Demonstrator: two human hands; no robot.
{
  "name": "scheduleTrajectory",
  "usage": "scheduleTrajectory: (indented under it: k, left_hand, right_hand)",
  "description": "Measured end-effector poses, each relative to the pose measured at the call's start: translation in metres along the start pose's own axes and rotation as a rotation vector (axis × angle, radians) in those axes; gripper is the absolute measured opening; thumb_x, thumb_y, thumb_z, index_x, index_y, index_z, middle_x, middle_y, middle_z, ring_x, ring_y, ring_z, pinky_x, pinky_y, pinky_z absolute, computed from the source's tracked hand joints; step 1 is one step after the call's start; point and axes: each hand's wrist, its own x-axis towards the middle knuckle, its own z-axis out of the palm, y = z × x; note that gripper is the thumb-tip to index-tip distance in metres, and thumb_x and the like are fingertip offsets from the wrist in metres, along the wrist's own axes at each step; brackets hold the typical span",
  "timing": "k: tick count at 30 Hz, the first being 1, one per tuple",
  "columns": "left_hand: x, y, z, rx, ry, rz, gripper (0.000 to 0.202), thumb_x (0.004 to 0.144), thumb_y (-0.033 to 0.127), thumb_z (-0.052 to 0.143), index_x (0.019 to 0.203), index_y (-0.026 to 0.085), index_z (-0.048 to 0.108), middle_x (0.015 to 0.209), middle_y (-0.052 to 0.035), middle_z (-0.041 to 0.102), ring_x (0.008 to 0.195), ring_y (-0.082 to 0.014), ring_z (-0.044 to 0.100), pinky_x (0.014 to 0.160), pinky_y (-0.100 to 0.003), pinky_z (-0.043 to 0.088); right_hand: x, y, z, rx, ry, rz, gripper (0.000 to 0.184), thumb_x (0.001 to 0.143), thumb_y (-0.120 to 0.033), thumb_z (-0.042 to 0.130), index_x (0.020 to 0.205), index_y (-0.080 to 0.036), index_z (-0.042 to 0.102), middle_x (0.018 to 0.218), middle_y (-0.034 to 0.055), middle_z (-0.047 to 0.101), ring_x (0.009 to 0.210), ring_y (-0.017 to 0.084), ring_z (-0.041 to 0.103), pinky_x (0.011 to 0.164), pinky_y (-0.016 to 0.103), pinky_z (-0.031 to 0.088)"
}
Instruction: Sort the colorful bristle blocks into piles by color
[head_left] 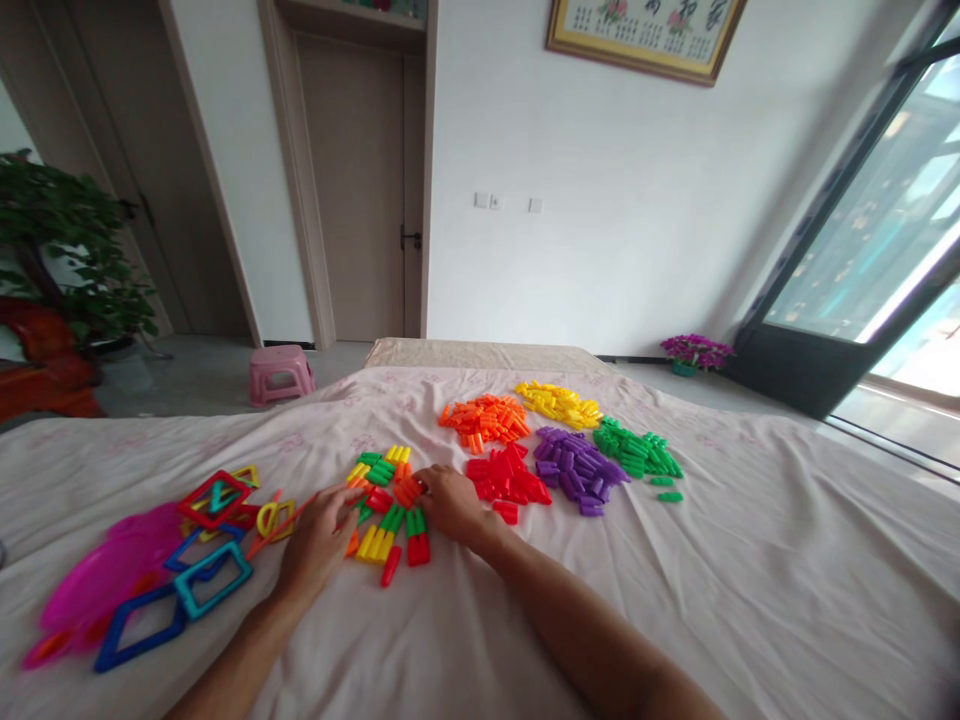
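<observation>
In the head view, a small mixed group of plastic bullet-shaped building blocks (379,540) lies on the cloth between my two hands. It has red, yellow, green and orange pieces, several joined side by side. My right hand (448,503) bends over its right side, fingertips closed at an orange block (407,487). My left hand (319,530) is at the left edge, its fingers curled beside a red block (379,499); whether it grips anything is hidden. A loose red block (391,567) rests nearest me.
Sorted piles stand to the right: orange (487,418), yellow (561,404), red (510,475), purple (577,466) and green (637,448). On the left lie a magenta plastic tray (97,570) and coloured frame tiles (215,580). The tablecloth (750,580) is wrinkled.
</observation>
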Motion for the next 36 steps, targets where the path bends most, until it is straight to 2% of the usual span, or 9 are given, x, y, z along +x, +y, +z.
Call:
scheduleTrajectory:
  k: [4, 9, 13, 15, 18, 21, 26, 31, 36]
  left_hand:
    - [0.0, 0.0, 0.001, 0.003, -0.014, -0.005, 0.036, 0.085, 0.034, 0.048, 0.108, 0.017, 0.07, 0.116, -0.0109, 0.069, 0.115, -0.0264, 0.061, 0.106, -0.044, 0.045]
    - [0.0, 0.0, 0.001, 0.01, -0.027, -0.014, 0.035, 0.086, 0.032, 0.048, 0.11, 0.017, 0.069, 0.118, -0.0106, 0.068, 0.116, -0.0254, 0.061, 0.106, -0.043, 0.045]
    - [-0.001, 0.001, 0.0, -0.005, -0.017, -0.015, 0.034, 0.086, 0.031, 0.048, 0.11, 0.018, 0.068, 0.117, -0.01, 0.068, 0.115, -0.0246, 0.062, 0.105, -0.042, 0.046]
    - [-0.001, 0.002, 0.0, -0.007, -0.016, -0.013, 0.034, 0.086, 0.03, 0.047, 0.11, 0.017, 0.068, 0.117, -0.0103, 0.068, 0.115, -0.0244, 0.061, 0.106, -0.042, 0.046]
    - [-0.002, 0.004, -0.001, 0.0, -0.016, -0.004, 0.033, 0.087, 0.029, 0.048, 0.11, 0.017, 0.068, 0.117, -0.0097, 0.068, 0.116, -0.0242, 0.061, 0.106, -0.043, 0.045]
    - [-0.002, 0.004, -0.001, 0.005, -0.006, 0.013, 0.032, 0.087, 0.027, 0.048, 0.11, 0.018, 0.067, 0.117, -0.0091, 0.068, 0.116, -0.0238, 0.06, 0.107, -0.043, 0.045]
    - [-0.004, 0.004, -0.001, 0.082, 0.048, 0.074, 0.033, 0.088, 0.025, 0.048, 0.114, 0.016, 0.066, 0.12, -0.012, 0.065, 0.119, -0.0259, 0.058, 0.106, -0.046, 0.045]
    - [-0.007, 0.019, -0.006, 0.204, 0.097, 0.223, 0.029, 0.092, 0.026, 0.05, 0.114, 0.019, 0.066, 0.124, -0.0113, 0.064, 0.125, -0.0273, 0.054, 0.108, -0.047, 0.044]
    - [-0.013, 0.048, -0.016, 0.276, 0.054, 0.312, 0.024, 0.093, 0.035, 0.055, 0.109, 0.023, 0.068, 0.118, -0.0074, 0.067, 0.118, -0.0259, 0.057, 0.104, -0.046, 0.045]
  right_hand:
    - [-0.003, 0.006, 0.0, 0.099, 0.073, 0.028, 0.028, 0.084, -0.024, 0.059, 0.111, -0.024, 0.067, 0.109, 0.0048, 0.071, 0.097, 0.02, 0.065, 0.077, 0.026, 0.044]
    - [0.011, 0.028, -0.023, 0.202, 0.265, 0.174, 0.028, 0.089, -0.03, 0.058, 0.115, -0.024, 0.067, 0.102, 0.0048, 0.073, 0.088, 0.019, 0.066, 0.076, 0.027, 0.046]
    - [0.023, 0.056, -0.04, 0.28, 0.485, 0.36, 0.05, 0.09, -0.028, 0.056, 0.14, -0.023, 0.051, 0.112, 0.0069, 0.072, 0.096, 0.021, 0.067, 0.083, 0.031, 0.048]
    - [0.024, 0.063, -0.041, 0.278, 0.53, 0.391, 0.057, 0.089, -0.025, 0.056, 0.145, -0.023, 0.044, 0.117, 0.0071, 0.07, 0.098, 0.021, 0.067, 0.085, 0.033, 0.049]
    - [0.02, 0.057, -0.035, 0.279, 0.436, 0.287, 0.046, 0.091, -0.023, 0.053, 0.137, -0.023, 0.055, 0.115, 0.0063, 0.072, 0.097, 0.019, 0.067, 0.084, 0.03, 0.049]
    - [0.013, 0.036, -0.026, 0.25, 0.186, 0.1, 0.032, 0.092, -0.03, 0.057, 0.119, -0.02, 0.069, 0.105, 0.0062, 0.075, 0.093, 0.019, 0.068, 0.08, 0.026, 0.049]
    - [0.002, 0.005, -0.018, 0.144, -0.172, -0.063, 0.04, 0.08, -0.052, 0.07, 0.107, -0.023, 0.075, 0.097, 0.0052, 0.074, 0.083, 0.019, 0.067, 0.069, 0.025, 0.046]
    - [-0.001, 0.001, -0.011, 0.187, -0.237, -0.06, 0.043, 0.065, -0.045, 0.082, 0.099, -0.021, 0.072, 0.091, 0.003, 0.07, 0.079, 0.018, 0.063, 0.064, 0.025, 0.044]
    - [0.004, 0.002, -0.004, 0.734, -0.153, 0.142, 0.031, 0.07, -0.028, 0.077, 0.096, -0.017, 0.064, 0.073, -0.0021, 0.065, 0.059, 0.01, 0.059, 0.05, 0.019, 0.041]
